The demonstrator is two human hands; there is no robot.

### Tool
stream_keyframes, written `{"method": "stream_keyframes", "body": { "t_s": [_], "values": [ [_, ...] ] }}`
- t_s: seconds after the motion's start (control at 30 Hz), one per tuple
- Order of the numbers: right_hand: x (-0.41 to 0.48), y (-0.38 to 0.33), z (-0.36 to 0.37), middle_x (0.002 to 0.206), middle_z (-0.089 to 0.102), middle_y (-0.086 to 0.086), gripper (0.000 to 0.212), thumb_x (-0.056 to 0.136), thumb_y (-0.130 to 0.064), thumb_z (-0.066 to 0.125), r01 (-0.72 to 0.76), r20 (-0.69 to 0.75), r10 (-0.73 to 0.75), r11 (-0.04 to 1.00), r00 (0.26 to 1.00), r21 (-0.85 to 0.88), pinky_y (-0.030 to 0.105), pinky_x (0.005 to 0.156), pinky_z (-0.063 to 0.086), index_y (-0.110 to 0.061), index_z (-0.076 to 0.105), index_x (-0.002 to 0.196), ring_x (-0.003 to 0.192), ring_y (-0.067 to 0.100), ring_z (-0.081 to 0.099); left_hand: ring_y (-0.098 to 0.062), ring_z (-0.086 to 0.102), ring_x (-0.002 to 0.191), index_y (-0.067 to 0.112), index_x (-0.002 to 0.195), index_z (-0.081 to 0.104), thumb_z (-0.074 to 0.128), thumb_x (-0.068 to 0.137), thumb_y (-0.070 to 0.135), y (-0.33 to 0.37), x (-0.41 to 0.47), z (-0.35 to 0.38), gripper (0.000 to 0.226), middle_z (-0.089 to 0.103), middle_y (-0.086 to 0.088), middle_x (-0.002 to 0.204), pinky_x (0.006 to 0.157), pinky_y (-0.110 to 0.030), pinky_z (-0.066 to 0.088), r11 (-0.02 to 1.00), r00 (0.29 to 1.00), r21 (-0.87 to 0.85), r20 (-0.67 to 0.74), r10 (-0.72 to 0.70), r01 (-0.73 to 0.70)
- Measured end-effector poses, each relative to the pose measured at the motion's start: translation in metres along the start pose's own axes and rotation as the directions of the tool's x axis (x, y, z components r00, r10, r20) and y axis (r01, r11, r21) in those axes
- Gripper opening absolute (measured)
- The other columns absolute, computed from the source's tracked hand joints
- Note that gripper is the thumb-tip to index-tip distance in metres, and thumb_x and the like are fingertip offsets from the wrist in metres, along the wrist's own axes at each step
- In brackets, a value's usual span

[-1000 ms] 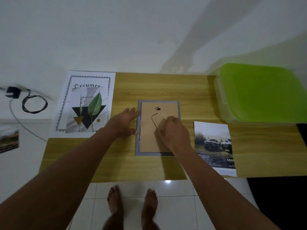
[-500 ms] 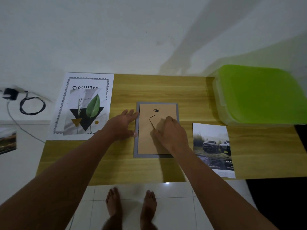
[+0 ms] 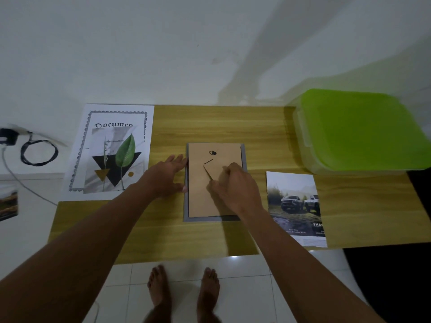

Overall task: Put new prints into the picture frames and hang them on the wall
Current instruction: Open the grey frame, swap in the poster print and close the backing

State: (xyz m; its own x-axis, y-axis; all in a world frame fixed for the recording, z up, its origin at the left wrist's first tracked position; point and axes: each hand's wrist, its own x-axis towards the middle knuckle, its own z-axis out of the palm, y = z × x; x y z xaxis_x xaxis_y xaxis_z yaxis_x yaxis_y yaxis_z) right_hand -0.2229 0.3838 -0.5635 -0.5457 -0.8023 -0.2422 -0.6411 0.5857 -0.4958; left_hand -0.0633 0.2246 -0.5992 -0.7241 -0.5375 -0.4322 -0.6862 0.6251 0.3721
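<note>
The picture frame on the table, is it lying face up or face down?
Face down. The picture frame shows its brown backing board, with the small hanger, facing up.

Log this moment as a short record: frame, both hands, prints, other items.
frame: picture frame face down on table, brown backing board up
left: left hand flat beside frame, fingers at its left edge
right: right hand curled on backing board by its stand flap; grip unclear
prints: leaf print on document sheet, left; truck print, right
other: green-lidded box, far right
</note>
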Motion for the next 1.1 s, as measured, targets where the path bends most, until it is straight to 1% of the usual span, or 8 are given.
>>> {"method": "stream_keyframes", "body": {
  "t_s": [0.13,0.33,0.43,0.57,0.67,0.73,0.93,1.1],
  "values": [
    [0.001,-0.002,0.002,0.11,0.062,0.005,0.047,0.088,-0.048,0.063,-0.025,0.021,0.025,1.0,0.999,-0.001,0.032,0.071,0.047,-0.013,0.051,0.117,0.094,0.022,0.061,-0.018,0.003,0.151,0.027,0.155,0.012,0.074,0.082,0.038,-0.003,0.001,0.0,0.096,0.008,0.004,0.163,0.119,-0.045,0.018,1.0,1.0,0.005,0.01,-0.007,0.007],
    [0.001,-0.003,0.005,0.113,0.059,0.01,0.044,0.093,-0.042,0.057,0.01,0.022,-0.006,0.984,1.0,-0.178,0.028,0.07,0.041,-0.006,0.05,0.118,0.096,0.024,0.06,-0.019,0.004,0.151,0.03,0.155,0.011,0.073,0.082,0.042,-0.003,0.002,0.0,0.097,0.007,0.004,0.163,0.118,-0.047,0.021,1.0,1.0,0.002,0.02,-0.01,0.01],
    [0.003,-0.006,0.006,0.116,0.06,0.013,0.049,0.093,-0.044,0.057,0.051,0.023,-0.046,0.965,0.999,-0.259,0.032,0.08,0.048,-0.003,0.051,0.12,0.108,0.026,0.058,-0.019,0.003,0.151,0.032,0.155,0.01,0.073,0.082,0.042,-0.002,0.003,-0.001,0.097,0.006,0.005,0.163,0.118,-0.048,0.02,1.0,1.0,0.005,0.025,-0.016,0.016],
    [0.005,-0.005,0.003,0.127,0.053,0.019,0.055,0.096,-0.045,0.051,0.156,0.059,-0.145,0.93,0.988,-0.334,0.036,0.103,0.043,0.003,0.05,0.124,0.123,0.031,0.047,-0.018,0.002,0.151,0.032,0.154,0.011,0.074,0.082,0.039,-0.001,0.002,0.0,0.097,0.006,0.005,0.163,0.119,-0.048,0.021,1.0,1.0,-0.006,0.025,-0.019,0.019],
    [0.007,-0.003,0.004,0.141,0.044,0.02,0.067,0.095,-0.05,0.055,0.156,0.07,-0.142,0.951,0.987,-0.268,0.037,0.106,0.041,0.004,0.044,0.133,0.134,0.031,0.04,-0.018,0.002,0.15,0.032,0.154,0.011,0.074,0.082,0.039,0.0,0.003,0.0,0.096,0.006,0.005,0.163,0.119,-0.047,0.02,1.0,1.0,0.005,0.022,-0.019,0.019],
    [0.009,-0.003,0.004,0.144,0.041,0.019,0.065,0.095,-0.044,0.058,0.141,0.075,-0.128,0.968,0.989,-0.208,0.034,0.103,0.042,0.004,0.04,0.135,0.134,0.029,0.041,-0.017,0.001,0.15,0.032,0.154,0.011,0.074,0.082,0.039,0.0,0.003,-0.001,0.096,0.006,0.005,0.163,0.119,-0.046,0.019,1.0,0.999,0.007,0.024,-0.023,0.023],
    [0.017,-0.008,-0.003,0.133,0.047,0.017,0.061,0.089,-0.041,0.066,0.123,0.08,-0.11,0.976,0.991,-0.178,0.036,0.099,0.044,0.002,0.045,0.127,0.126,0.029,0.046,-0.016,0.001,0.15,0.031,0.155,0.011,0.074,0.082,0.04,0.001,0.001,-0.001,0.096,0.006,0.006,0.163,0.119,-0.045,0.019,1.0,1.0,0.0,0.015,-0.024,0.024],
    [0.024,-0.011,0.0,0.135,0.047,0.013,0.066,0.087,-0.042,0.069,0.079,0.106,-0.059,0.979,0.993,-0.189,0.034,0.098,0.045,-0.002,0.044,0.132,0.126,0.027,0.047,-0.016,0.001,0.15,0.032,0.155,0.011,0.074,0.082,0.04,0.002,0.001,-0.001,0.097,0.005,0.006,0.163,0.119,-0.046,0.02,1.0,0.999,-0.008,0.02,-0.03,0.03]
  ]
}}
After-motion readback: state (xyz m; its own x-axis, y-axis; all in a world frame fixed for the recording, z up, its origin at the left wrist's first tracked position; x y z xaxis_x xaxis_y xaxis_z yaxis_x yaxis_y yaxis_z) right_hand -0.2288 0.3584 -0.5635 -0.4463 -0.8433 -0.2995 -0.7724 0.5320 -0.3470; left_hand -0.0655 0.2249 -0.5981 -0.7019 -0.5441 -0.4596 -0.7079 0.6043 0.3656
